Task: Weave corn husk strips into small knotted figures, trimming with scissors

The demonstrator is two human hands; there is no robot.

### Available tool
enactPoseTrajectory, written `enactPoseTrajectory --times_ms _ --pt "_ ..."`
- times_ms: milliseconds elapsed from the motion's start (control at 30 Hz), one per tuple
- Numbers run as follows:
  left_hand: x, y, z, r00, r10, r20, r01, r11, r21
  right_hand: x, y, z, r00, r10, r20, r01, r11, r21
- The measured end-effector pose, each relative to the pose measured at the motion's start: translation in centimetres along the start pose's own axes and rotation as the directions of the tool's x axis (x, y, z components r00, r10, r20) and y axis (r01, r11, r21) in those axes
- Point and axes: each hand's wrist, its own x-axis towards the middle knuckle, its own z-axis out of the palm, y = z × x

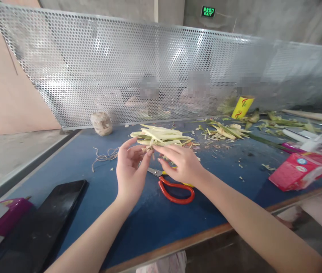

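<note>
My left hand point(132, 167) pinches a small tan, knotted-looking piece point(149, 148) between thumb and fingers. From the other side, the fingertips of my right hand point(180, 163) close on the same piece; its exact kind is too small to make out. Just behind the fingers lies a pile of pale green husk strips point(163, 132). Under my hands rest scissors with red handles point(176, 191), their blades partly covered by the left hand. A yellow handle or strip shows beside them, mostly hidden by my right hand. Left of my hands lies loose twine point(104, 156).
A ball of twine point(101, 123) stands by the perforated metal screen point(98, 68). A black phone point(47, 223) and a purple device point(1, 227) lie left. More husks point(226, 131), a yellow can point(242, 107) and a pink package point(300, 168) are right. People sit behind the screen.
</note>
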Motion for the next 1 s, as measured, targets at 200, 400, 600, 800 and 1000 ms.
enactPoseTrajectory --times_ms 200,400,600,800,1000 --pt "0.6 -0.4 -0.3 0.995 -0.037 -0.095 0.037 0.999 -0.007 0.2 0.4 -0.7 0.944 0.191 0.270 -0.176 0.981 -0.078" --pt "0.9 -0.9 -0.3 0.987 -0.102 -0.127 0.092 0.993 -0.077 0.0 -1.1 -0.9 0.764 0.289 0.577 -0.177 0.954 -0.243" --pt "0.9 -1.2 -0.3 0.984 -0.139 -0.114 0.131 0.989 -0.075 -0.5 -2.2 -0.9 0.693 0.352 0.629 -0.250 0.936 -0.248" --pt "1.1 -1.2 -0.5 0.978 -0.046 -0.204 0.035 0.998 -0.055 -0.2 -3.2 -0.8 0.672 0.395 0.626 -0.232 0.915 -0.329" --pt "1.5 -0.5 -1.0 0.941 0.103 -0.322 -0.128 0.990 -0.057 0.0 -2.8 -1.0 0.706 0.494 0.507 -0.261 0.847 -0.462"
